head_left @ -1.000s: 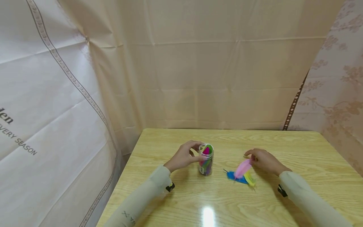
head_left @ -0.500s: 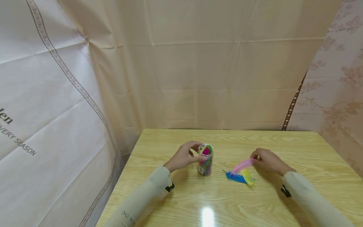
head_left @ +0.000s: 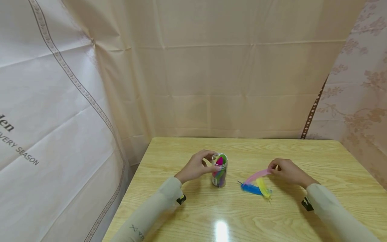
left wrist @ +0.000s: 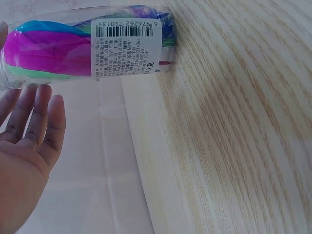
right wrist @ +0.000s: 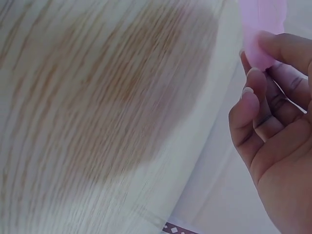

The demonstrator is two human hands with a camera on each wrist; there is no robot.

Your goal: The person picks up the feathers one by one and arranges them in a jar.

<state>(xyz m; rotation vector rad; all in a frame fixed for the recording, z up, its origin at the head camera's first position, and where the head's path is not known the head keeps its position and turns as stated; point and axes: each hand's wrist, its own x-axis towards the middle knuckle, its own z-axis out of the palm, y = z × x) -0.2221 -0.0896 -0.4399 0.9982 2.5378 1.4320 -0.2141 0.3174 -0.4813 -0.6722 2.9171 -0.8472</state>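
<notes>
On the table stands a clear jar (head_left: 219, 176) holding feathers in magenta, green, blue and purple; a white barcode label (left wrist: 127, 46) shows on its side. My left hand (head_left: 198, 166) grips the jar near its neck, thumb on one side and fingers on the other. To the right, my right hand (head_left: 285, 170) pinches one end of a pink feather (head_left: 257, 175) between thumb and fingers. That feather arches down leftward, its far end over a blue feather (head_left: 251, 189). A yellow feather (head_left: 263, 188) lies across the blue one's right end.
The light wood table (head_left: 242, 218) reaches back to a beige cloth curtain (head_left: 208, 84). A white printed cloth (head_left: 60, 151) hangs at the left, a floral one (head_left: 359, 101) at the right.
My right hand has shifted rightward with the pink feather, which now stretches longer and lower toward the left and uncovers more of the blue and yellow feathers. The left hand and jar stay put.
</notes>
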